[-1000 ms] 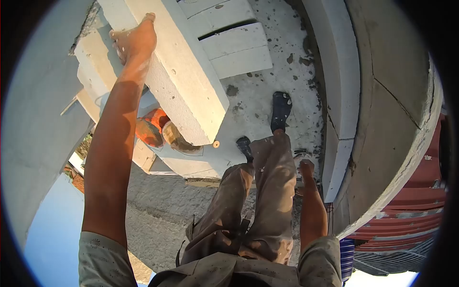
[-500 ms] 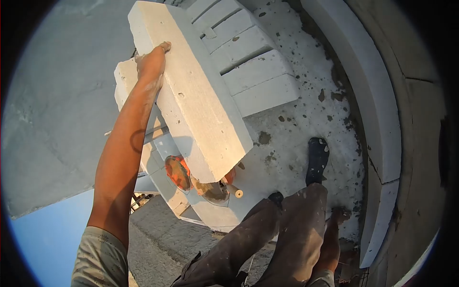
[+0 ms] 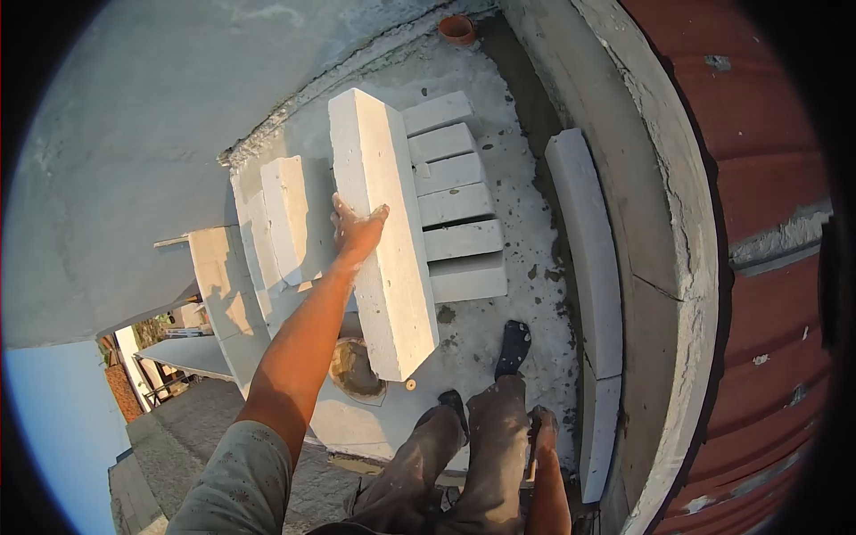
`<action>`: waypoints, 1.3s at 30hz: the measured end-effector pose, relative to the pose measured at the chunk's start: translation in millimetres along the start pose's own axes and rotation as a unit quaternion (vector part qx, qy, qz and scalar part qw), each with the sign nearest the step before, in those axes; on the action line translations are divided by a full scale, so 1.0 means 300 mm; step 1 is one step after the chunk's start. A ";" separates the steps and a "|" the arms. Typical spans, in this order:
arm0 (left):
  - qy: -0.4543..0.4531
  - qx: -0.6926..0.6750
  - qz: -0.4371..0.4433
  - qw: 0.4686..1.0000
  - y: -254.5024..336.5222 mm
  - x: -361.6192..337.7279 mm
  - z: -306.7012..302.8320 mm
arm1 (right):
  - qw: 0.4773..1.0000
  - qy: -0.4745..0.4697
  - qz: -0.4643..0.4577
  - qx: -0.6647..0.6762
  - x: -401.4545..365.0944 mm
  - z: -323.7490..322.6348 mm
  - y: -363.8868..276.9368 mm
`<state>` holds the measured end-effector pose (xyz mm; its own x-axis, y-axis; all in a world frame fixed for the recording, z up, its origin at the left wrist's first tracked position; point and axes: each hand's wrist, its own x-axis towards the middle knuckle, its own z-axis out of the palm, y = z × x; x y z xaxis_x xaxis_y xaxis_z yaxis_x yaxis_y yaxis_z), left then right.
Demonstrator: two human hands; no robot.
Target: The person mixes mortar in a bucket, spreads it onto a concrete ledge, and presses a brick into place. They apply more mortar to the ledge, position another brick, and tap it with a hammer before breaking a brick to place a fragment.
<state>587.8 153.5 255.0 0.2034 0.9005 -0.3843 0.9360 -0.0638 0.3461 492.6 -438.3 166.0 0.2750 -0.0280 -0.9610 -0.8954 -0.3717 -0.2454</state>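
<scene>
A long white aerated concrete block [image 3: 385,232] stands over the floor, its upper end pointing away from me. My left hand [image 3: 358,234] is closed across its near narrow face, fingers over the left edge and thumb at the right. Low beside my right leg, my right hand [image 3: 542,428] looks curled; what it holds, if anything, I cannot make out. Right of the gripped block lies a row of several similar white blocks [image 3: 459,203]. Another white block [image 3: 287,214] is to its left. Below my left hand, a round, stained container [image 3: 357,367] is partly covered by the block.
A low wall [image 3: 646,259] runs along the right, with long white blocks [image 3: 588,267] beside it and a red metal roof [image 3: 776,294] beyond. A grey wall [image 3: 160,160] rises at left. An orange-brown pot [image 3: 456,30] stands at the far end of the spattered floor [image 3: 544,294].
My view has swung and pulled back, showing more floor, the pot and the red roof. The block in my left hand now appears more upright in view, its shadowed side still facing the row.
</scene>
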 end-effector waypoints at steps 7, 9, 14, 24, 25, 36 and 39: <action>-0.003 0.022 -0.027 0.999 -0.039 0.011 -0.012 | 0.961 0.028 -0.043 -0.270 -0.087 0.027 -0.369; -0.010 0.025 -0.034 0.999 -0.037 0.046 -0.022 | 0.960 -0.008 -0.067 -0.272 -0.057 0.039 -0.429; -0.067 -0.025 -0.060 0.996 -0.086 0.096 -0.088 | 0.929 -0.001 -0.207 -0.306 -0.080 0.143 -0.532; -0.091 -0.133 -0.072 0.984 -0.240 0.189 -0.113 | 0.909 0.002 -0.128 -0.396 -0.250 0.269 -0.688; -0.085 -0.132 -0.090 0.983 -0.240 0.198 -0.129 | 0.909 0.004 -0.161 -0.384 -0.276 0.279 -0.727; -0.061 -0.121 -0.067 0.989 -0.190 0.152 -0.144 | 0.973 -0.076 -0.093 -0.196 -0.436 0.600 -1.085; -0.093 -0.078 -0.071 0.990 -0.128 0.117 -0.114 | 0.987 -0.157 -0.001 -0.038 -0.349 0.681 -1.033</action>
<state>549.2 202.3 257.6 0.1364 0.7997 -0.5847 0.9059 0.1383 0.4004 669.6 -130.6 316.5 0.1437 0.2566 -0.9558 -0.8632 -0.4399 -0.2479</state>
